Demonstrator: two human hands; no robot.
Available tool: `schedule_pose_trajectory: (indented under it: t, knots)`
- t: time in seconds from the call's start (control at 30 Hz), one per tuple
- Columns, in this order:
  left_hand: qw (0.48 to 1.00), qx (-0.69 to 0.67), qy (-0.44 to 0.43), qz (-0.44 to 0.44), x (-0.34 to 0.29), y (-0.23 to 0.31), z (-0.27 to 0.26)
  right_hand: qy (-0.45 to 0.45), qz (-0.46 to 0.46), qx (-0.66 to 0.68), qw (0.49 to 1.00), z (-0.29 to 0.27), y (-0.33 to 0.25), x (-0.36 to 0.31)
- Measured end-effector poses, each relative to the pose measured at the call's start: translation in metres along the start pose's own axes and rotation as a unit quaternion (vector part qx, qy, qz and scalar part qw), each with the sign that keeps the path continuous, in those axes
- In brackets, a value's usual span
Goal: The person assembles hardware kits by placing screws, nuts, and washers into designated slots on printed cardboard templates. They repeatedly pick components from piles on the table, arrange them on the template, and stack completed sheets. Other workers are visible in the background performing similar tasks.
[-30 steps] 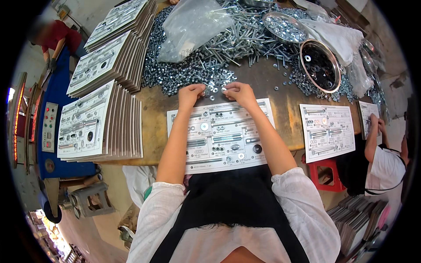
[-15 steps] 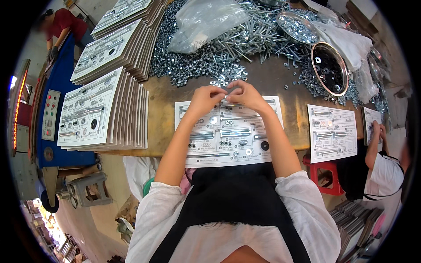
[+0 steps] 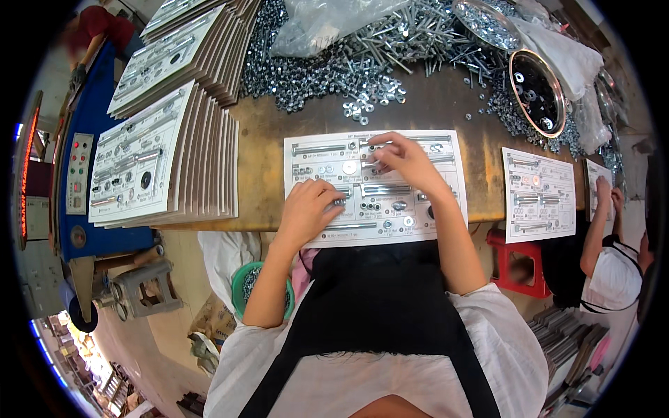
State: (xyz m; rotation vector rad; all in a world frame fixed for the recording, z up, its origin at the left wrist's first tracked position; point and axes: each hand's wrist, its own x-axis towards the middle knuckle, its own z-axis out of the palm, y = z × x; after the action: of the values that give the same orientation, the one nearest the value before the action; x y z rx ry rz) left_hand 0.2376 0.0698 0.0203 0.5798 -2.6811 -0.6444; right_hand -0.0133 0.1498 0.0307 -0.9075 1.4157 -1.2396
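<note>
A white printed board (image 3: 313, 239) lies at the table's front edge, bearing bolts, nuts and washers in outlined sections. On its left part rests my left hand (image 3: 306, 212), fingers curled together by the left end of the short bolts (image 3: 385, 189); whatever is under its fingertips is hidden. Over the upper middle is my right hand (image 3: 411, 164), fingers apart and bent toward the board near some small nuts, with nothing visible between them. A long bolt (image 3: 352, 226) lies along the lower edge, and a large washer (image 3: 349, 167) sits between my hands.
Stacks of filled boards (image 3: 143, 164) stand left. Behind lie heaped nuts (image 3: 300, 87), loose bolts (image 3: 397, 42), a plastic bag (image 3: 327, 24) and a bowl of black washers (image 3: 536, 94). Another board (image 3: 538, 198) and a co-worker (image 3: 613, 275) are right; a green basket (image 3: 240, 285) is below.
My hands were together at the board's top edge. Now they are apart: the left has come down to the board's left part, the right reaches over the upper middle.
</note>
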Motion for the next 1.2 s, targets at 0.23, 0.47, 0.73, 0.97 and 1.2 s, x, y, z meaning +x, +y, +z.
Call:
schedule_pose_trajectory:
  t: [0.23, 0.47, 0.73, 0.97, 1.2]
  knots:
    - [1.0, 0.012, -0.012, 0.003, -0.008, -0.003, 0.009, 0.042, -0.006, 0.008, 0.999, -0.017, 0.017, -0.007]
    - [1.0, -0.019, 0.013, -0.002, -0.016, -0.002, 0.004, 0.172, -0.045, -0.103, 0.979, -0.066, 0.031, -0.036]
    - [0.898, 0.052, -0.061, -0.432, -0.067, -0.017, -0.023, 0.324, 0.004, -0.26, 0.91, -0.098, 0.058, -0.095]
    - [0.895, -0.147, 0.065, -0.415, -0.099, -0.004, -0.001, 0.261, 0.103, -0.424, 0.861, -0.135, 0.059, -0.071]
    - [0.782, -0.468, 0.161, -0.378, -0.109, -0.007, 0.006, 0.221, 0.115, 0.002, 0.968, -0.16, 0.097, -0.088]
